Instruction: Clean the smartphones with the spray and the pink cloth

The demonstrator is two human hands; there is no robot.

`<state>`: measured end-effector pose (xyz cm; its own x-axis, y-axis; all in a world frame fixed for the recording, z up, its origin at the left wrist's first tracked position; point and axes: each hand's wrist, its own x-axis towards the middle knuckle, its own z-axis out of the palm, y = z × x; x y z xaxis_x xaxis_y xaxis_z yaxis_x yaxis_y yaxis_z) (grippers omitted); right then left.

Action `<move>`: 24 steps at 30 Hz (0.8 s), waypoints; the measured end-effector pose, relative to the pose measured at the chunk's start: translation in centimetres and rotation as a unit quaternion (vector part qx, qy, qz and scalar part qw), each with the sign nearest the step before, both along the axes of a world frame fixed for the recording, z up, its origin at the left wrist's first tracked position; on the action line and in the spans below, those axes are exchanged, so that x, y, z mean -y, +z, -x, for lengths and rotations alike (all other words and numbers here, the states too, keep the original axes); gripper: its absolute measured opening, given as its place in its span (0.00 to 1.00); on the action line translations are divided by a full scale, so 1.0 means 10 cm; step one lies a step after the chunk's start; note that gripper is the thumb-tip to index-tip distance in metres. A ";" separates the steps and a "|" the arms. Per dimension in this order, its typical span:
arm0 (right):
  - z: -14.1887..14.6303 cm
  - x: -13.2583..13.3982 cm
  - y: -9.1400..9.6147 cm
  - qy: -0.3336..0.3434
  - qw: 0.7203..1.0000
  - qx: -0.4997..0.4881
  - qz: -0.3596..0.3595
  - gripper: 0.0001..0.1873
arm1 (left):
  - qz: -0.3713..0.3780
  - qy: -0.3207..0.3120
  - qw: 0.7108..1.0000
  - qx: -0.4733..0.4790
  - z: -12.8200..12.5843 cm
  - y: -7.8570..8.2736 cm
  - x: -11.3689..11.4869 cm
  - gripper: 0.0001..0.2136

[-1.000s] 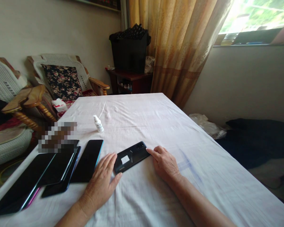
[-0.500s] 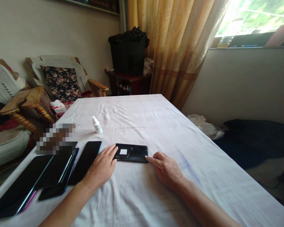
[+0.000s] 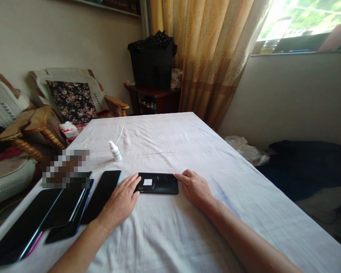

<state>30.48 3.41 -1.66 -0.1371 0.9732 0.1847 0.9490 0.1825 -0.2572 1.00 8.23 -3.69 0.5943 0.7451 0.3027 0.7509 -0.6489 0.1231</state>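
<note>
A dark smartphone (image 3: 161, 186) lies back up on the white cloth, a small white square label on its back and a camera block at its right end. My left hand (image 3: 124, 198) grips its left end, fingers along the top edge and thumb at the lower corner. My right hand (image 3: 195, 188) is closed with the index finger extended, its tip touching the phone's upper right corner by the cameras. A tiny whitish spot shows at that fingertip; whether it is a nail or something held, I cannot make out.
Several more phones (image 3: 102, 197) lie face up and partly overlapping at the left. A white spray bottle (image 3: 115, 151) stands behind them. A blurred-out patch (image 3: 66, 168) covers something near the left table edge. Wooden armchairs (image 3: 66, 94) stand beyond the table (image 3: 165, 132).
My right fingertip has moved up the phone's right end, from the lower part to the upper corner. My left hand keeps its hold on the left end.
</note>
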 end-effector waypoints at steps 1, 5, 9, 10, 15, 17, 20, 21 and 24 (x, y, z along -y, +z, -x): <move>-0.01 0.00 -0.01 0.002 1.000 -0.003 -0.007 0.22 | 0.003 -0.001 1.000 0.000 0.00 0.00 -0.01 0.21; -0.05 0.05 -0.08 0.030 0.999 -0.024 -0.036 0.22 | 0.010 -0.008 1.000 -0.002 -0.01 0.03 -0.10 0.21; -0.06 0.17 -0.12 0.055 0.996 -0.040 -0.055 0.21 | -0.006 0.021 1.000 0.017 -0.05 0.05 -0.16 0.20; -0.05 0.20 -0.13 0.060 0.996 -0.042 -0.056 0.21 | -0.011 0.034 0.999 0.023 -0.06 0.05 -0.16 0.20; -0.03 0.26 -0.11 0.072 0.996 -0.041 -0.040 0.22 | -0.035 0.055 0.997 0.045 -0.13 0.06 -0.10 0.17; -0.02 0.23 -0.08 0.059 0.997 -0.040 -0.030 0.22 | -0.044 0.059 0.996 0.046 -0.16 0.07 -0.07 0.18; 0.00 0.16 -0.01 0.032 0.999 -0.028 -0.008 0.22 | -0.051 0.065 0.996 0.042 -0.18 0.08 -0.04 0.19; 0.01 0.14 0.01 0.026 0.999 -0.022 0.000 0.22 | -0.051 0.066 0.996 0.042 -0.19 0.09 -0.04 0.19; 0.04 0.15 0.05 0.026 1.000 -0.003 0.015 0.22 | -0.049 0.066 0.995 0.049 -0.19 0.08 -0.05 0.18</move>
